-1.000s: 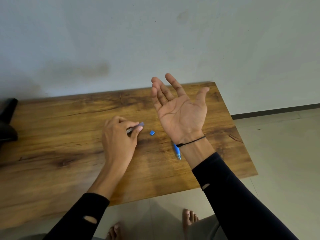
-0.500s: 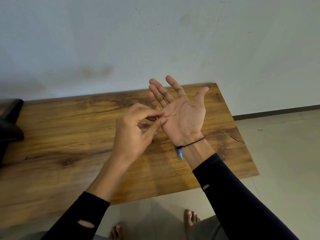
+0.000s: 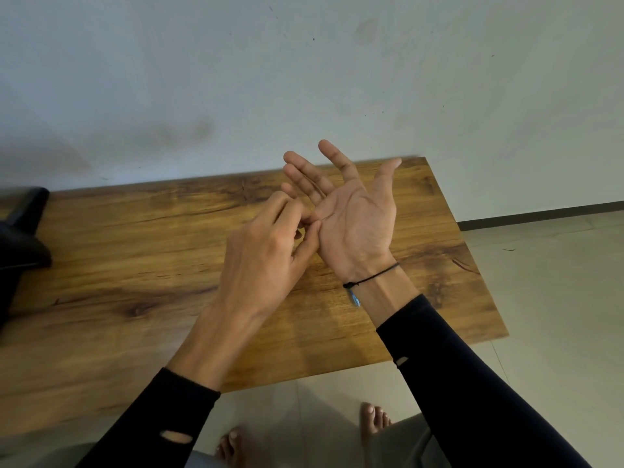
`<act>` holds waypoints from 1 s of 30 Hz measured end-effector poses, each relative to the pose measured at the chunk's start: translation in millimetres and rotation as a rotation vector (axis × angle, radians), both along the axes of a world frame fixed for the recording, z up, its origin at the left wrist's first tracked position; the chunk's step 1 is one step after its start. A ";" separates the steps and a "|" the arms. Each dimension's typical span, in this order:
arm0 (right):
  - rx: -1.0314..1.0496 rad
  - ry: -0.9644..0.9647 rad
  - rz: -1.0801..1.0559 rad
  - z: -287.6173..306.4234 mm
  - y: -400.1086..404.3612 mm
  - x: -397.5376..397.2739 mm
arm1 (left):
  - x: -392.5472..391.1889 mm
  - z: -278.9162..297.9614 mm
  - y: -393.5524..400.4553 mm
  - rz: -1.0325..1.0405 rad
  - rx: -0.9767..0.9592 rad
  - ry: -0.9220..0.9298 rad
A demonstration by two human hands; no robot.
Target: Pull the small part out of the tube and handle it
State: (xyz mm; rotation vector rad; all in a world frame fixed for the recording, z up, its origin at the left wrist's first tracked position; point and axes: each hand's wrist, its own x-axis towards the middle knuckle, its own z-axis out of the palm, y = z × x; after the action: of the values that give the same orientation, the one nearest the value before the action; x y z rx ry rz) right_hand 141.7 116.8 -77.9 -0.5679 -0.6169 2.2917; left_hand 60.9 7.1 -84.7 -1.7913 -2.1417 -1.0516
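My right hand (image 3: 354, 217) is held palm up above the wooden table (image 3: 135, 265), fingers spread and straight, with a black cord round the wrist. My left hand (image 3: 266, 258) is beside it, fingers curled, with thumb and fingertips pinched together against the little-finger edge of the right palm. They pinch a thin grey stick that is almost wholly hidden by the fingers. Under my right wrist the end of a blue pen (image 3: 354, 298) shows on the table.
A black object (image 3: 20, 238) stands at the table's left edge. The table's back edge meets a pale wall, and its right end stops over a tiled floor (image 3: 557, 298). My bare feet (image 3: 373, 420) are below the near edge.
My left hand lifted the thin grey stick off the table and brought it right to the edge of my right palm. The small blue piece on the table is now hidden behind it.
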 end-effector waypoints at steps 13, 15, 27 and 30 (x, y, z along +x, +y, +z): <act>0.161 -0.153 0.040 3.1 12.3 8.4 | -10.7 -4.7 13.1 0.119 0.141 -0.732; 0.289 -0.231 0.086 1.9 11.8 8.0 | -10.1 -4.7 14.9 0.116 0.136 -0.883; 0.493 -0.390 0.059 5.6 21.0 18.2 | 0.5 -5.8 25.3 0.140 0.077 -0.976; 0.447 -0.423 -0.054 8.5 35.9 29.9 | 12.6 -14.5 26.2 0.149 -0.110 -0.557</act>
State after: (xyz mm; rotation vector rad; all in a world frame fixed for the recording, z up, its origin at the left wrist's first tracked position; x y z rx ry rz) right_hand 171.6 152.7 -69.3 -0.8360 -1.2589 1.9008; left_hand 73.5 33.3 -99.2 -1.4671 -2.6364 -1.5621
